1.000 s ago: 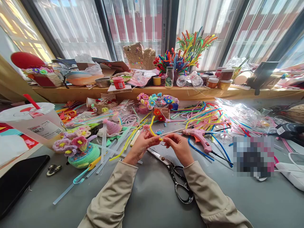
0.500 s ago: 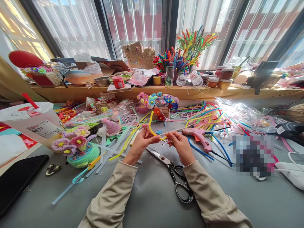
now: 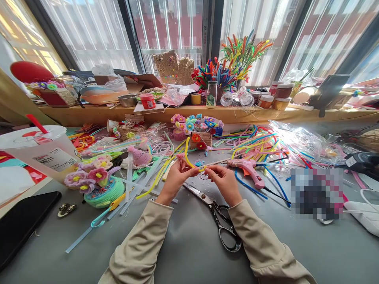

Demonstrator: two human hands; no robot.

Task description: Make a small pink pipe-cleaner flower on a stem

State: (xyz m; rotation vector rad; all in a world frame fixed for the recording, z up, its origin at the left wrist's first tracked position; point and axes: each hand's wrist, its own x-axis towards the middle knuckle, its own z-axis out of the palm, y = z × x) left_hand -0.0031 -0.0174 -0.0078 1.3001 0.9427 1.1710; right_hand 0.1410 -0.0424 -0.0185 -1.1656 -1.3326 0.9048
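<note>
My left hand (image 3: 175,179) and my right hand (image 3: 226,181) meet above the grey table (image 3: 189,244), both pinching one yellow pipe cleaner (image 3: 188,156). Its free end curves up and away past my left fingers; the short stretch between my fingertips is bent into a small loop. Black-handled scissors (image 3: 217,219) lie shut on the table just under and in front of my right hand. A pink glue gun (image 3: 247,169) lies right of my right hand.
A flower-topped green yarn pot (image 3: 99,185) and a lidded drink cup (image 3: 41,152) stand at left, with a black phone (image 3: 22,221) nearer me. Loose pipe cleaners (image 3: 257,144) cover the middle right. A wooden ledge (image 3: 189,114) holds jars and a bunch of upright pipe cleaners.
The free end of the yellow pipe cleaner has swung more upright while my fingers keep working its short end; both hands stay in almost the same place.
</note>
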